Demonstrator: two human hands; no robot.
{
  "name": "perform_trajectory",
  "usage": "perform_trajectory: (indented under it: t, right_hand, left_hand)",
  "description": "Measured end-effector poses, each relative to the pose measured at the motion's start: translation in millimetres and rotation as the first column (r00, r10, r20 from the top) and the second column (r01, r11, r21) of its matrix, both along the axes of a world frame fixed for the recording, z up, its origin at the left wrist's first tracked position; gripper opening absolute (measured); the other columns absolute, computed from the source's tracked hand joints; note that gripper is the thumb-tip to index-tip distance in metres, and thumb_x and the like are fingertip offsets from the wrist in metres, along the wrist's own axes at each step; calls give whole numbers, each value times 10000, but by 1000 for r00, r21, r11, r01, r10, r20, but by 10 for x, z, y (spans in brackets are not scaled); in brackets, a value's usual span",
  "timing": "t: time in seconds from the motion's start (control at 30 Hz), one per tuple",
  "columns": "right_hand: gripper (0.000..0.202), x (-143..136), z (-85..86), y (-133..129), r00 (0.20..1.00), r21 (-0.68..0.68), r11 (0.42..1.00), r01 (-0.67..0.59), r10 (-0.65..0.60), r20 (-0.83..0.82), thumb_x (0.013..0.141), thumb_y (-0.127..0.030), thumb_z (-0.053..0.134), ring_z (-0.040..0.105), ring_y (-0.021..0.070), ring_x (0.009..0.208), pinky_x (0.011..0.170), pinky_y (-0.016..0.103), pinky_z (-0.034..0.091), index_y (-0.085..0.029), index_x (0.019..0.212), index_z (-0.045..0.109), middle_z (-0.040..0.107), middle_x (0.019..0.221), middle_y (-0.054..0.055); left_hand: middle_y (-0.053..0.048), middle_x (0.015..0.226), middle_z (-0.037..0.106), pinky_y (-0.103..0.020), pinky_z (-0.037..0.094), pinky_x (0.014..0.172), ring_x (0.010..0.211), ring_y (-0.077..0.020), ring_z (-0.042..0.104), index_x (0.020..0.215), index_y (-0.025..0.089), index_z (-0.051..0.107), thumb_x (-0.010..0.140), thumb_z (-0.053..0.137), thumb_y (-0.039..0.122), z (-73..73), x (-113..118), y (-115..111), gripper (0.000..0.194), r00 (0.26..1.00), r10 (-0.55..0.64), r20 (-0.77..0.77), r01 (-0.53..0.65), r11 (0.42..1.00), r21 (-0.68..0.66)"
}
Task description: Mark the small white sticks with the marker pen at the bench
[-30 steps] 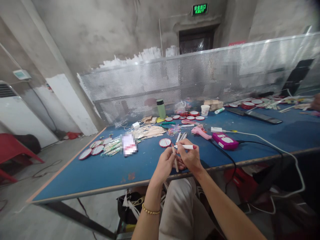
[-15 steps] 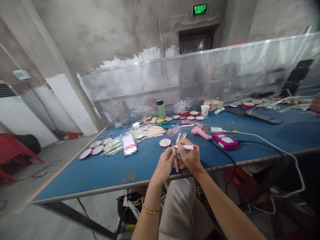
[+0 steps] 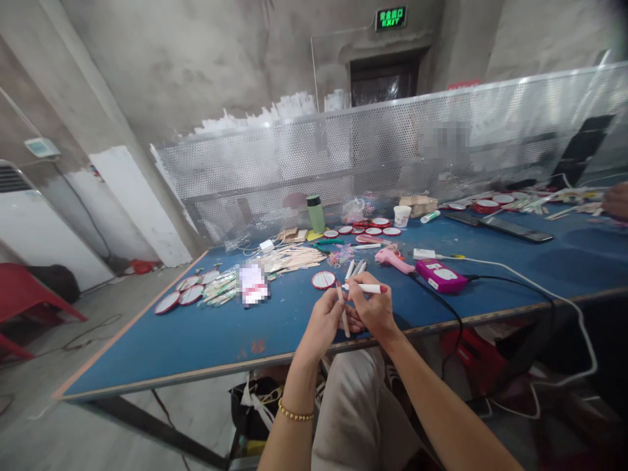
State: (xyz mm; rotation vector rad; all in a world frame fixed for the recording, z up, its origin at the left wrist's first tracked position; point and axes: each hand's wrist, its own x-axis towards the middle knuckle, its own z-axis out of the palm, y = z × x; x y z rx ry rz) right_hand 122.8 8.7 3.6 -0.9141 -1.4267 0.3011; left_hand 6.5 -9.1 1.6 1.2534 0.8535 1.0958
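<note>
My left hand [image 3: 326,318] is closed on a flat wooden craft stick [image 3: 345,323], held slanting near the table's front edge, its upper end reddish. In my right hand [image 3: 375,311] is a white marker [image 3: 367,288] with a red end, its tip close to the stick's upper end; whether it touches I cannot tell. Just beyond my left hand lies a round white disc with a red rim [image 3: 324,280]. More white markers [image 3: 358,268] lie behind my right hand.
A pink glue gun [image 3: 395,260] and purple box [image 3: 442,276] with cables lie to the right. Loose wooden sticks [image 3: 304,258], a green bottle [image 3: 316,214], a paper cup [image 3: 401,216] and red-rimmed discs [image 3: 190,294] are on the blue table [image 3: 186,356]. Another person's hand [image 3: 616,200] is far right.
My hands, the stick and the marker stay nearly in place. At the far right, the other person's hand has shifted slightly left.
</note>
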Motion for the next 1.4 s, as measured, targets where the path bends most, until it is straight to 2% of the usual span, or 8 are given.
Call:
perform_trajectory:
  t: [0.23, 0.43, 0.83, 1.23, 1.4]
  right_hand:
    - [232, -6, 14, 2, 1000, 2, 1000, -1, 1, 19, 862, -292, 493, 540, 122, 482, 515, 231, 428, -206, 654, 549, 576, 535, -19]
    - [231, -6, 8, 2, 1000, 18, 1000, 5, -6, 27, 860, -288, 496, 529, 119, 487, 520, 228, 423, -203, 654, 554, 571, 542, -20]
    - [228, -5, 20, -5, 999, 25, 999, 22, -22, 25, 855, -282, 493, 532, 118, 491, 524, 228, 421, -202, 650, 553, 580, 546, -17]
    - [215, 3, -23, -7, 1000, 47, 999, 4, -3, -16, 871, -285, 494, 553, 119, 489, 527, 228, 439, -196, 702, 593, 597, 553, -19]
    - [222, 0, -9, -7, 1000, 51, 999, -16, 16, -2, 865, -268, 501, 551, 119, 504, 535, 225, 433, -198, 667, 572, 575, 542, -24]
  left_hand:
    - [21, 643, 643, -317, 547, 551, 590, -198, 682, 941, 193, 507, 723, 670, 533, 20, 9, -9, 436, 1000, 7, -1, -7, 1000, -8]
    - [28, 642, 639, -298, 533, 523, 527, -172, 656, 926, 194, 490, 727, 662, 528, 26, 10, -16, 425, 1000, 9, -5, -9, 1000, 1]
    - [25, 648, 644, -303, 536, 531, 528, -173, 658, 938, 189, 492, 727, 662, 531, 6, 7, -5, 436, 1000, 8, 0, -8, 1000, 1]
    - [30, 618, 637, -286, 521, 518, 506, -164, 643, 924, 189, 495, 726, 663, 527, 6, 4, -3, 426, 1000, -1, 3, 1, 1000, 1]
    - [14, 635, 647, -285, 519, 516, 515, -167, 644, 924, 176, 503, 734, 657, 515, 7, 6, -6, 418, 1000, 6, -10, -6, 1000, 15]
